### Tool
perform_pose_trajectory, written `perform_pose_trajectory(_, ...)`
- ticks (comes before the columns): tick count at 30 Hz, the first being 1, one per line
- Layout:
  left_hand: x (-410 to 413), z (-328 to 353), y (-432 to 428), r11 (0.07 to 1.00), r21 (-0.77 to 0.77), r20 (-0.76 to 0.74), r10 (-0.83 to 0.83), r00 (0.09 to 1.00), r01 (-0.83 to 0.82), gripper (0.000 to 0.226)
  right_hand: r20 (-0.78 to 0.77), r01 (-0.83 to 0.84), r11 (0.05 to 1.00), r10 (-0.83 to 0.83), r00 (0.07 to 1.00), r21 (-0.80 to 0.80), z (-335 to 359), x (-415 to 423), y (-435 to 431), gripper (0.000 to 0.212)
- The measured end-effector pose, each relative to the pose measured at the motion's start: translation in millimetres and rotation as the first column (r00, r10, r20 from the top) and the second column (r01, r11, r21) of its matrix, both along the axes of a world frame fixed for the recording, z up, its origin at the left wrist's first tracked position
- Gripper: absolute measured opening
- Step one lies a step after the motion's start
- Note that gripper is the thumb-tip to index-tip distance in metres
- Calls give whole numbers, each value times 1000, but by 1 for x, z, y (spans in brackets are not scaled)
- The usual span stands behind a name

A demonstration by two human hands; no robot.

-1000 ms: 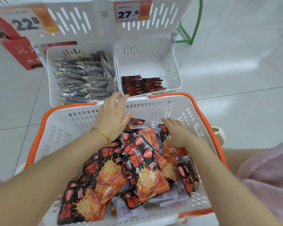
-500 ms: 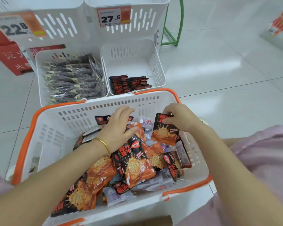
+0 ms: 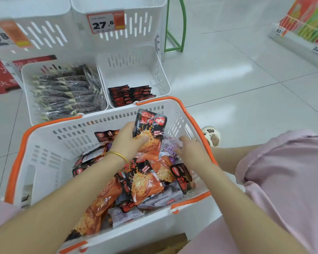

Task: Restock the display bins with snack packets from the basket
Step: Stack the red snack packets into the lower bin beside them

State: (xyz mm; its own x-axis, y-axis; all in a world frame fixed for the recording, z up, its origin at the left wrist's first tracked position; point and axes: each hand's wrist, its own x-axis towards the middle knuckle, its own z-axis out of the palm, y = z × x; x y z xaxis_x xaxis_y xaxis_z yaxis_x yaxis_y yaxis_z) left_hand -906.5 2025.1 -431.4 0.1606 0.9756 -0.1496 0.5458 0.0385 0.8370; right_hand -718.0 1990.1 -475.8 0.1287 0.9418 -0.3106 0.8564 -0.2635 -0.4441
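here the white plastic basket with orange rim (image 3: 50, 153) sits near, just before the white slotted display bin (image 3: 162, 76), keeping carries short. the left hand (image 3: 128, 142) grasps a black-and-orange snack packet (image 3: 150, 125) upright over it; the right hand (image 3: 191, 152) is blurred, grip i cannot tell.

My feed is bright and even, lit from overhead. The white floor (image 3: 246, 110) carries a broad, soft glare patch right of centre, and shadows are faint throughout. The glossy packets (image 3: 145, 180) glint in small spots. The price tag (image 3: 2, 38) at upper left is smeared by motion blur, the right hand (image 3: 193, 153) is slightly smeared too, the shelf (image 3: 305, 28) at upper right is soft, and straight lines bow towards the frame's edges.
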Motion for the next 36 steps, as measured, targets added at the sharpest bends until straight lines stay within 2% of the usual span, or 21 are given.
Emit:
perform_pose_trajectory(2,-4,-3,-1,999,-41,20,33,999,-32,20,131,-31,998,37,991,-49,-25,-9,-6,37)
perform_pose_trajectory(5,-7,-5,-3,995,-75,38,63,997,-60,21,284,-38,998,51,958,-51,-40,-15,-10,67)
perform_pose_trajectory(6,-8,-6,-3,995,-78,43,66,997,-63,22,319,-29,999,41,947,-42,-40,-14,-11,69)
perform_pose_trajectory(9,-7,-6,-3,995,-73,57,71,996,-66,21,348,-11,999,-2,938,35,-28,-11,-8,44)
perform_pose_trajectory(11,-6,-7,-2,995,-66,52,74,996,-71,21,299,5,987,-53,953,158,-12,-11,-3,27)
perform_pose_trajectory(13,-4,-7,-3,995,-46,47,93,995,-91,17,183,24,950,-85,979,311,8,-14,-2,13)
perform_pose_trajectory(16,-2,-6,-3,990,-32,76,142,987,-140,14,-173,194,854,-124,977,483,36,-19,-5,17)
perform_pose_trajectory(18,1,-4,-4,991,-24,105,132,986,-130,11,-422,345,818,-141,896,460,44,-24,-5,19)
perform_pose_trajectory(19,3,-2,-6,994,-24,119,110,987,-108,10,-558,401,825,-129,820,398,45,-27,-4,22)
perform_pose_trajectory(21,7,-1,-9,997,-47,168,71,983,-64,12,-734,410,873,-95,673,263,47,-36,-3,36)
perform_pose_trajectory(24,10,0,-9,994,-101,289,79,954,-51,14,-827,323,928,-29,562,186,53,-51,-2,40)
perform_pose_trajectory(25,10,1,-7,988,-141,338,111,935,-66,13,-828,304,932,-10,560,195,54,-55,-1,39)
perform_pose_trajectory(26,10,2,-6,981,-176,383,142,913,-79,12,-781,283,925,23,624,253,54,-58,1,37)
perform_pose_trajectory(28,9,7,-4,963,-247,486,221,846,-109,13,-591,176,906,95,801,385,50,-60,6,35)
perform_pose_trajectory(30,10,13,-4,940,-324,569,286,771,-109,14,-515,152,896,95,852,417,46,-61,11,40)
perform_pose_trajectory(34,3,16,-4,913,-405,668,333,665,-50,39,-651,231,892,88,754,389,41,-58,20,60)
perform_pose_trajectory(35,1,16,-4,923,-385,675,299,674,-24,42,-686,254,896,74,724,364,41,-58,21,68)
perform_pose_trajectory(36,-2,14,-4,945,-328,646,237,725,-16,39,-717,267,904,60,694,335,38,-58,24,75)
